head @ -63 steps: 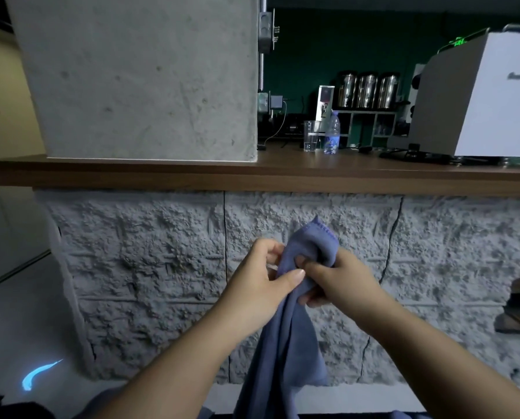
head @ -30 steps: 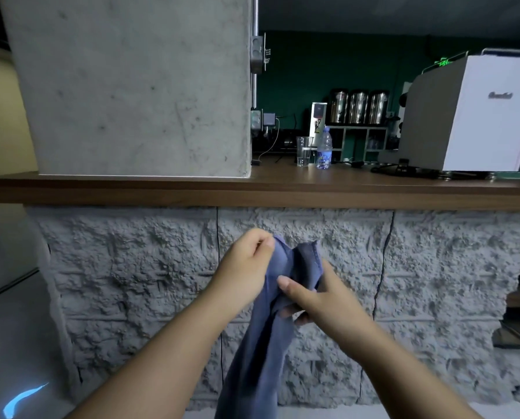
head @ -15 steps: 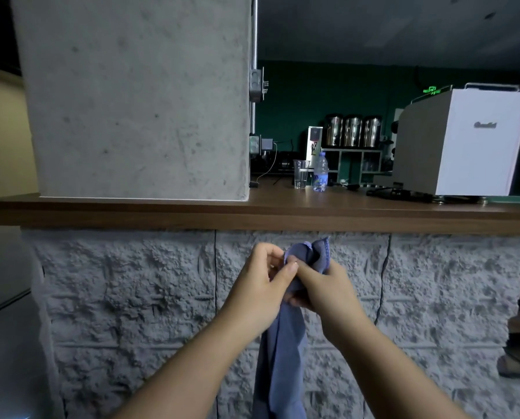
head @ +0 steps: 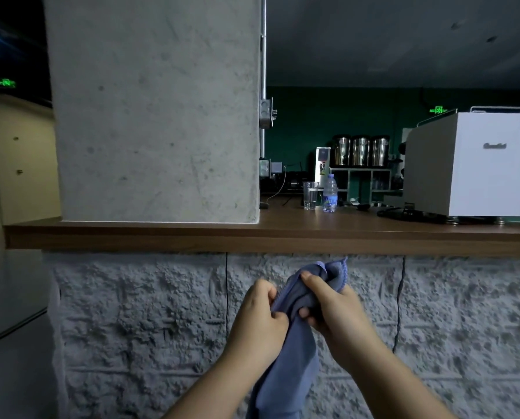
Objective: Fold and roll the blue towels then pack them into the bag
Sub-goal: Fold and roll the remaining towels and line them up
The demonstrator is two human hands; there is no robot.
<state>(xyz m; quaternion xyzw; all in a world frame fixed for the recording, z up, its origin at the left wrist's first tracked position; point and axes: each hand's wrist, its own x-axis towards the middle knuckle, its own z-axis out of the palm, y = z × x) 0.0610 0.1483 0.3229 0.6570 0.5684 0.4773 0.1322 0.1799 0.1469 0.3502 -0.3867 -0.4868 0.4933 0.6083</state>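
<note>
— Dim in here. That wooden counter (head: pixel 373 234) runs the whole width, sitting on a rough stone wall (head: pixel 137 313), with a big concrete pillar (head: pixel 156 110) standing on its left part.

— And behind it a dark green wall, three steel canisters (head: pixel 360 150) on a shelf, a white machine (head: pixel 476 164) at the right end. Near the pillar I see a clear cup (head: pixel 310 195) with a water bottle (head: pixel 330 193) just beside it.

— Where's the towel?

— The blue towel (head: pixel 289 367) is up in the air in front of the stone wall, below the counter edge. Both hands hold it at its top and the rest hangs straight down between the forearms, out of sight at the bottom.

— How are the hands set?

— The left hand (head: pixel 260 319) pinches an edge, fingers curled round the cloth. The right hand (head: pixel 334 309) grips the bunched top, thumb over the front, fingers wrapped behind. A stitched corner pokes up above that thumb. The hands sit close together, cloth between them.

— Any bag?

— I cannot tell from here.
</note>
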